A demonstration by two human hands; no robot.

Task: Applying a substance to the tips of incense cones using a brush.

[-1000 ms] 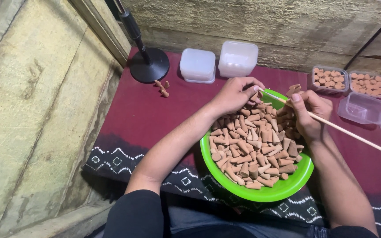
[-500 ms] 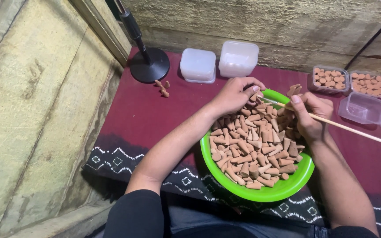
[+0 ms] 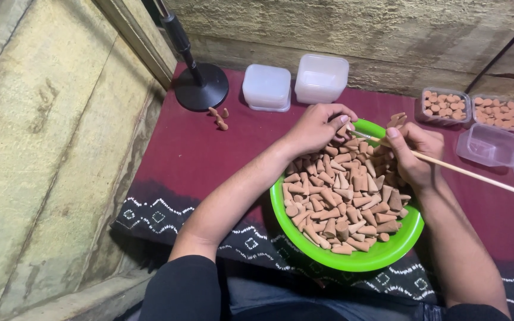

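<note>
A bright green bowl [image 3: 328,249] heaped with small brown clay-coloured cones [image 3: 340,202] sits in front of me on a maroon cloth. My left hand [image 3: 316,126] hovers over the bowl's far rim, its fingers pinched on one cone. My right hand [image 3: 414,151] holds a thin wooden stick [image 3: 477,175] that runs off to the right; the stick's tip meets the cone in my left hand.
A black round stand base [image 3: 200,89] with a pole stands at the back left, a few loose cones [image 3: 218,117] beside it. Two white lidded tubs [image 3: 267,87] sit behind. Clear boxes of cones [image 3: 444,107] and an empty clear box [image 3: 488,144] sit at right.
Both hands stay over the bowl's far rim. The stick's tip has shifted slightly against the cone held by my left hand.
</note>
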